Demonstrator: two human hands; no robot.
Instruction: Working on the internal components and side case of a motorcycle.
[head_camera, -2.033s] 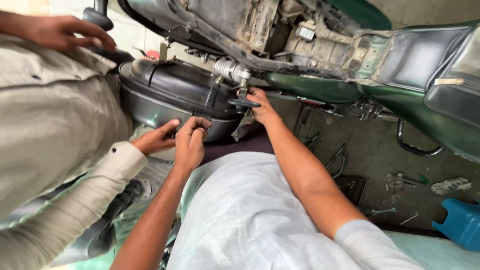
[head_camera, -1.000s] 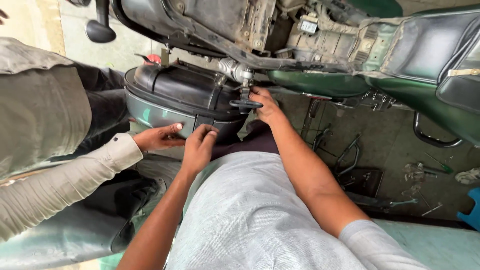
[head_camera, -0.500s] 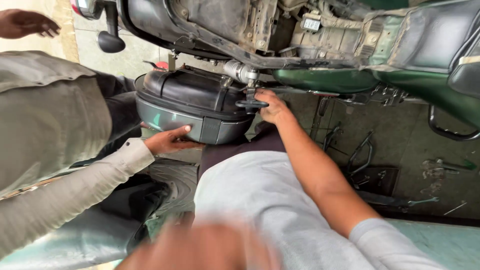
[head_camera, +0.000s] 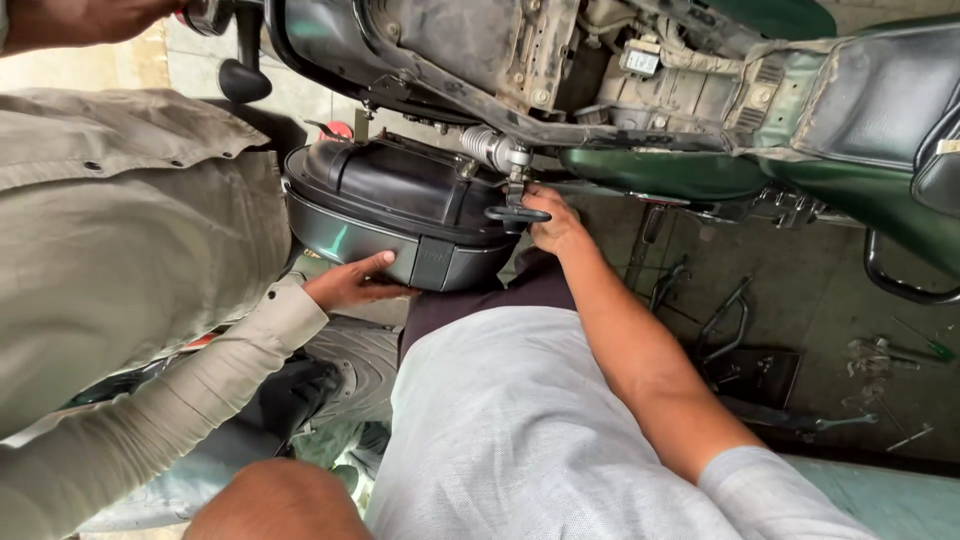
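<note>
My right hand (head_camera: 556, 226) reaches forward to the scooter's underside and grips a black spanner-like tool (head_camera: 515, 213) set just below the chrome shock absorber (head_camera: 490, 148). Of my left arm only a bare part (head_camera: 275, 500) shows at the bottom edge; the hand itself is out of sight. A black and dark-green storage box (head_camera: 400, 210) hangs beside the tool. A co-worker's hand (head_camera: 350, 285) in a beige sleeve is pressed against the box from below.
The co-worker's beige shirt (head_camera: 120, 240) fills the left side. A green scooter body and black seat (head_camera: 880, 110) span the top right. Metal stands, spanners and small tools (head_camera: 880, 360) lie on the concrete floor at right. A mirror (head_camera: 245, 80) hangs top left.
My left hand left the underside of the box and dropped out of view. My right hand stayed at the tool. The co-worker's hand remains under the box.
</note>
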